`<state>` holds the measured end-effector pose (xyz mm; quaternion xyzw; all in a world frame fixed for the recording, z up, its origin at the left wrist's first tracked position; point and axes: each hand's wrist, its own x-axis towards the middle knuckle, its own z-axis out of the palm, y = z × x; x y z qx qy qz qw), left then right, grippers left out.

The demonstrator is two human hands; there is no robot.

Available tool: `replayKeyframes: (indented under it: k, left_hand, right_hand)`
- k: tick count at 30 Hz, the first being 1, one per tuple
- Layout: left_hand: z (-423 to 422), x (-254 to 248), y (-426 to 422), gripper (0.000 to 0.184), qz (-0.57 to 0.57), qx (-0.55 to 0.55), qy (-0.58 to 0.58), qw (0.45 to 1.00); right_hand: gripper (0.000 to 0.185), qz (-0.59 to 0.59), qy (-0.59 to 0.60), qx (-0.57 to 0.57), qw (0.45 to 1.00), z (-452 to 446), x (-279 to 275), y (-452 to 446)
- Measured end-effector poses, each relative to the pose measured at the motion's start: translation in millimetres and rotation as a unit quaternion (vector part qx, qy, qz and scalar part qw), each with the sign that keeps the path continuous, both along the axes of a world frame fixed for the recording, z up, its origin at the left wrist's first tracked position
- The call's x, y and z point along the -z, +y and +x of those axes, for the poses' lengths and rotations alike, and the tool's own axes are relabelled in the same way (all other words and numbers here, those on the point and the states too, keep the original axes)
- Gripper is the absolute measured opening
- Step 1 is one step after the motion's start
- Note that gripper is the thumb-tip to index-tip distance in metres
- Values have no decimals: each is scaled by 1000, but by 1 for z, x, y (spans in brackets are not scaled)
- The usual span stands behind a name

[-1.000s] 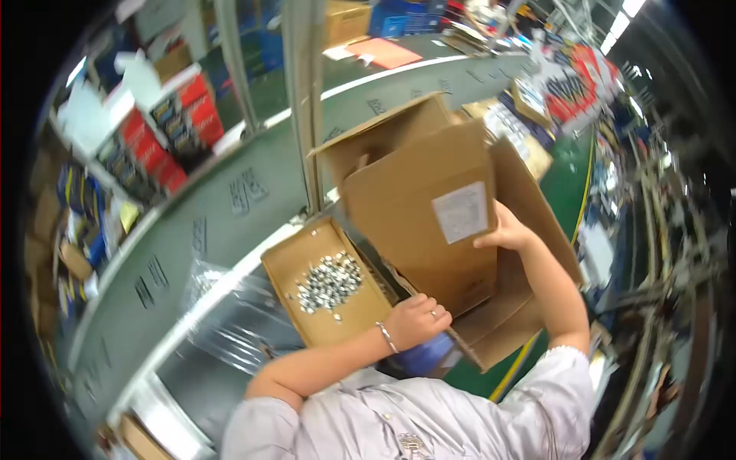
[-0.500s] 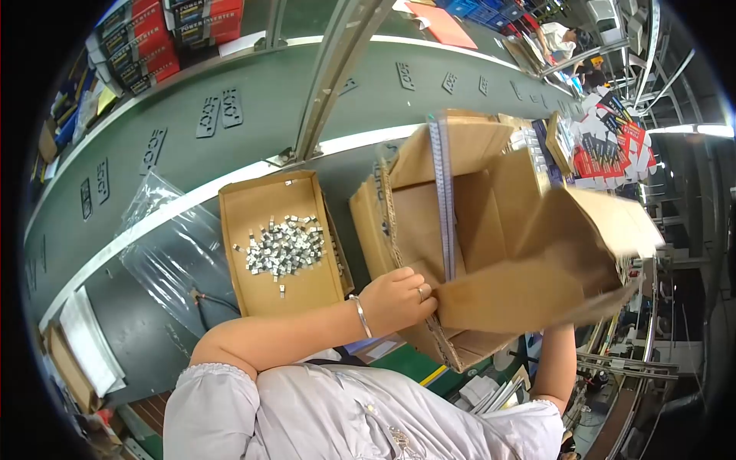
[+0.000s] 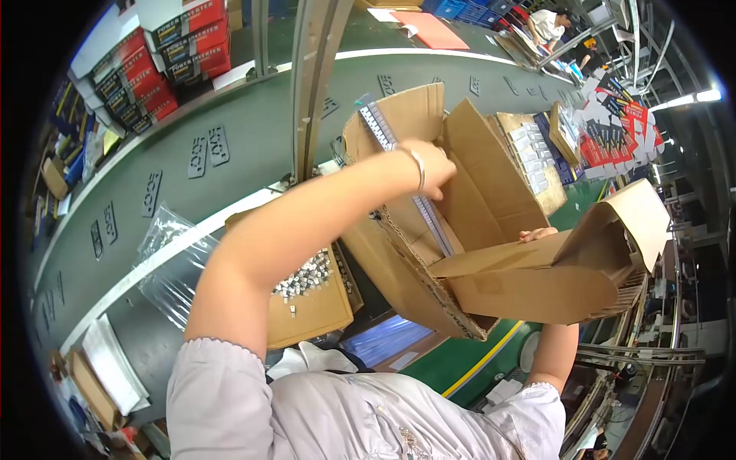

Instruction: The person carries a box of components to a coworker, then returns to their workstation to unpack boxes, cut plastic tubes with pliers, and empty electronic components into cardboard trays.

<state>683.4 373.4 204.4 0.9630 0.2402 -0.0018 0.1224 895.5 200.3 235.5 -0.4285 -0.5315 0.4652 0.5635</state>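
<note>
A large open carton (image 3: 399,268) stands tilted in front of me, flaps up. A clear, ruler-like strip with markings (image 3: 433,226) runs down inside it. My left hand (image 3: 426,167) is over the carton's opening, beside the strip and the far flaps; its fingers curl partly out of sight, so whether they grip the cardboard is unclear. On the right, my right hand (image 3: 538,234) has its fingers hooked over the edge of a folded piece of cardboard (image 3: 529,295) lying across the carton. Whether that piece is joined to the carton cannot be told.
Left of the carton, a shallow cardboard tray (image 3: 307,314) holds many small metal parts (image 3: 310,274), partly behind my left arm. A plastic bag (image 3: 172,257) lies farther left. A metal post (image 3: 310,92) rises beyond. Red boxes (image 3: 195,38) are stacked far left. A person (image 3: 547,29) is far off.
My left hand has left the carton's near edge and moved up and away over its opening. The folded cardboard on the right has shifted, and my right fingers now show. The strip leans more.
</note>
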Motion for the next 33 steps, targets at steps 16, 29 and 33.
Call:
replayKeyframes:
  k: [16, 29, 33]
  left_hand:
    - [-49, -122, -12, 16, 206, -52, 315, 925]
    - [-407, -121, -237, 40, -379, -410, -221, 800]
    - [-414, -29, -317, 51, -502, -442, -409, 620]
  right_hand:
    - [46, -103, -95, -38, 989, 116, 47, 10]
    - [65, -249, -171, -101, 948, 30, 21, 100]
    - [58, -247, -70, -167, 952, 57, 40, 132]
